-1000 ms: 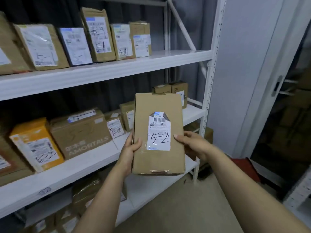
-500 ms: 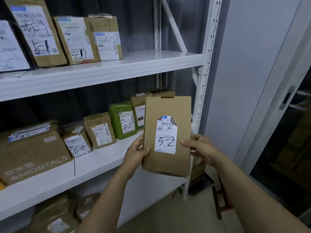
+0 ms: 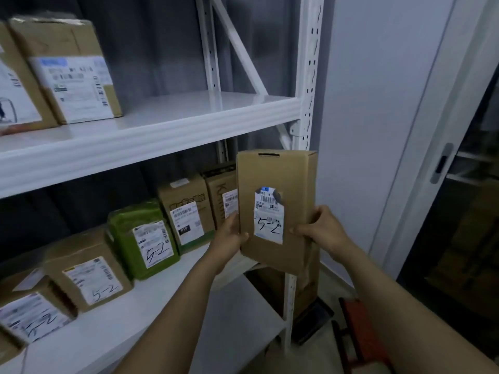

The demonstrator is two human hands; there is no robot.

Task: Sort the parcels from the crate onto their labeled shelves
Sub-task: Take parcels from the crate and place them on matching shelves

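Brown, flat cardboard parcel point(image 3: 275, 211) held upright in the head view, its white label point(image 3: 268, 220) handwritten 5-2. The left hand point(image 3: 229, 238) and right hand point(image 3: 324, 233) grasp its long edges, thumbs on the front. It hovers at the right end of a white metal shelf point(image 3: 121, 327), near a green wrapped parcel point(image 3: 140, 238) also marked 5-2. Placing seems to be in hand. Next, set it down at the row's end, though the space there is hidden.

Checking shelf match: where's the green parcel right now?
Head view, left of centre: the green parcel stands on the middle shelf, between a brown 5-2 box on its left and a taller brown box on its right.
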